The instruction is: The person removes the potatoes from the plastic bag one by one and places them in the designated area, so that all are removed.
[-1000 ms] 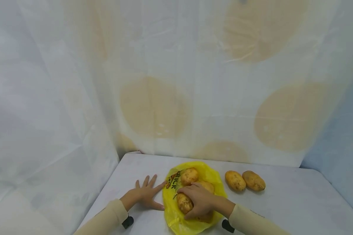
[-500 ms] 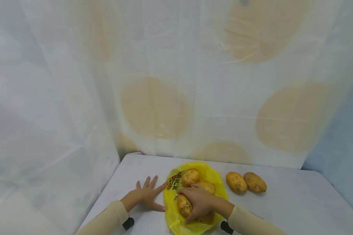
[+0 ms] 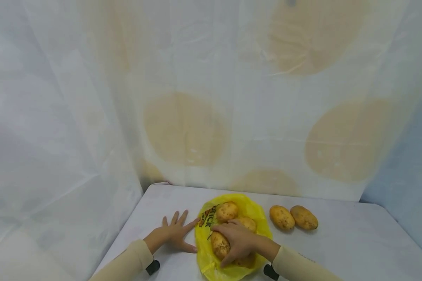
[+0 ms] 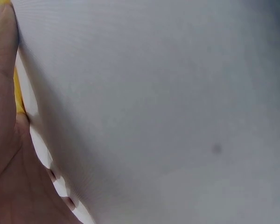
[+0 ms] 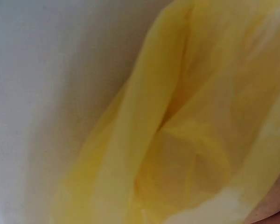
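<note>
A yellow plastic bag [image 3: 205, 259] with dark print lies spread on the white table, several potatoes on it. My right hand [image 3: 242, 239] grips a potato [image 3: 220, 245] at the near left of that group, fingers and thumb curled round it. Another potato [image 3: 227, 212] sits at the back of the bag, and one more [image 3: 247, 223] shows just behind the right hand. My left hand [image 3: 177, 235] rests on the table with fingers spread, thumb and forefinger at the bag's left edge. The right wrist view holds mostly blurred yellow plastic [image 5: 186, 116].
Two loose potatoes, one [image 3: 282, 217] beside the other [image 3: 304, 217], lie on the table right of the bag. Behind the table [image 3: 351, 242] hangs a pale sheet [image 3: 260, 152] with tan circles. More sheeting stands at the left and right.
</note>
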A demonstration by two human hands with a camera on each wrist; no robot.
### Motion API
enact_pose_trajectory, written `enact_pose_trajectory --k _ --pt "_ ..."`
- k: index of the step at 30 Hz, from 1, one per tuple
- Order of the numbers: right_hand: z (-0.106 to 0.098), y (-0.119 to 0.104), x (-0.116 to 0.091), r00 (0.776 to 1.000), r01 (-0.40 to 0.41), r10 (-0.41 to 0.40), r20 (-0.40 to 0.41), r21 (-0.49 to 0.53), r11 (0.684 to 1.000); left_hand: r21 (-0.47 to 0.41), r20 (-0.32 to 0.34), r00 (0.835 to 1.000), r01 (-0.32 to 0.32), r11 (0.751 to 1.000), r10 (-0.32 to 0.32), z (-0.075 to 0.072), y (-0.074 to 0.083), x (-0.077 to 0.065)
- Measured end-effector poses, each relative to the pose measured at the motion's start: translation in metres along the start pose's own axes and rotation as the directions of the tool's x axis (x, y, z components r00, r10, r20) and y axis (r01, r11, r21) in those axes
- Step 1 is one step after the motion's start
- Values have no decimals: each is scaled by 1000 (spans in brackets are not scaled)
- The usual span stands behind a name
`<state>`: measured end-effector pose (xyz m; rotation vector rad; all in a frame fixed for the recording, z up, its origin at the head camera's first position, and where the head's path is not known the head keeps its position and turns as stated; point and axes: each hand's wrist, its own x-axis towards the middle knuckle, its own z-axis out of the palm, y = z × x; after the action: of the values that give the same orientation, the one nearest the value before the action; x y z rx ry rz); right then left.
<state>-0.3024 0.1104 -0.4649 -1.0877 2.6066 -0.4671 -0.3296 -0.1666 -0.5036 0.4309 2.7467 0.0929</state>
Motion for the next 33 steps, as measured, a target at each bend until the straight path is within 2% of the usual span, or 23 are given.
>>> enact_pose_trajectory --k 5,10,13,20,27,33 --pt "1 2 -2 1000 -5 5 -9 36 999 -2 -2 1000 -6 1000 6 2 0 0" --pt "2 4 -3 999 -30 33 -20 142 989 -10 4 1000 -6 1000 6 4 0 0" --pt "1 6 -3 999 -17 27 -39 221 975 -15 8 1000 3 1000 -3 4 0 -2" --pt "-6 6 -5 994 70 -34 -107 348 935 -15 -12 1000 -13 1000 13 -1 1 -4" --pt "-11 5 -6 988 65 4 -157 431 900 -6 -6 1000 -12 1000 12 2 1 -2" --pt "-15 6 -7 974 100 9 -226 465 879 0 -10 1000 8 1000 -8 4 0 2"
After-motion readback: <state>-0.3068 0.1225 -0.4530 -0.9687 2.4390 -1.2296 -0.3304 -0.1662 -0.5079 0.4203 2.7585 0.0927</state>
